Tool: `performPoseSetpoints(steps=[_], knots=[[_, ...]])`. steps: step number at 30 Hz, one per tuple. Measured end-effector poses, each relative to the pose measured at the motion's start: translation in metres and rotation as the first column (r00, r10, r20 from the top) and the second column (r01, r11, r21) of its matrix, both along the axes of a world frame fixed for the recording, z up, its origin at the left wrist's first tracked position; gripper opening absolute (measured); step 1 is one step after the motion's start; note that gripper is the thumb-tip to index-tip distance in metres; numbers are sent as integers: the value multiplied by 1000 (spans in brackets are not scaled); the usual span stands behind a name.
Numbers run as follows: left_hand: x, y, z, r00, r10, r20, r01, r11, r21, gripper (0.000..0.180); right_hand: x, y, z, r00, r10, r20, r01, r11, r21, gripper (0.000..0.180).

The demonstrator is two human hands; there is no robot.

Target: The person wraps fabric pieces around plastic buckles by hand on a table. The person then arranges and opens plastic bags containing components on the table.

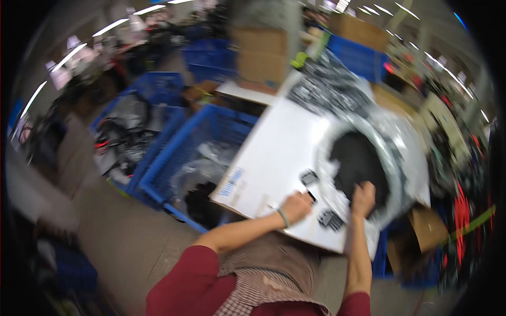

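Note:
My left hand (297, 208) is closed over the white tabletop, and a small black piece (311, 197) sticks out at its fingertips. My right hand (363, 199) is also closed, at the near side of a large open clear plastic bag (392, 179). Dark contents (356, 158) fill the bag's mouth; blur hides what they are and what my right fingers hold, if anything. Between the hands lies a small pile of black-and-white pieces (331, 219). Another black-and-white piece (309, 177) rests just beyond my left hand.
The white table (274, 152) has grey plastic packets (332, 87) at its far end. Blue crates (158, 158) stand on the left, one holding bagged black goods (203, 203). At the right is an open cardboard box (427, 226), near hanging red strands (460, 221).

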State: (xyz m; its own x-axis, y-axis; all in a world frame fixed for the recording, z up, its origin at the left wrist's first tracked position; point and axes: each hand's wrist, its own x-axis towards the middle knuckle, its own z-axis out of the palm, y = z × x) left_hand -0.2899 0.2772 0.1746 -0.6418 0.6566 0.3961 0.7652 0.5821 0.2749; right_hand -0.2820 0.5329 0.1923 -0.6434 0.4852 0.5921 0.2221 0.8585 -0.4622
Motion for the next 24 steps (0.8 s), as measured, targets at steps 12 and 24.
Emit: performPoseSetpoints(steps=[12, 24], knots=[[-8, -40, 41, 327, -500, 802, -691, 452, 564, 20, 26, -142, 71, 753, 553, -356, -630, 448, -634, 19], [19, -65, 88, 277, -641, 716, -478, 554, 682, 25, 53, -142, 93, 622, 644, -445, -681, 166, -713, 9]])
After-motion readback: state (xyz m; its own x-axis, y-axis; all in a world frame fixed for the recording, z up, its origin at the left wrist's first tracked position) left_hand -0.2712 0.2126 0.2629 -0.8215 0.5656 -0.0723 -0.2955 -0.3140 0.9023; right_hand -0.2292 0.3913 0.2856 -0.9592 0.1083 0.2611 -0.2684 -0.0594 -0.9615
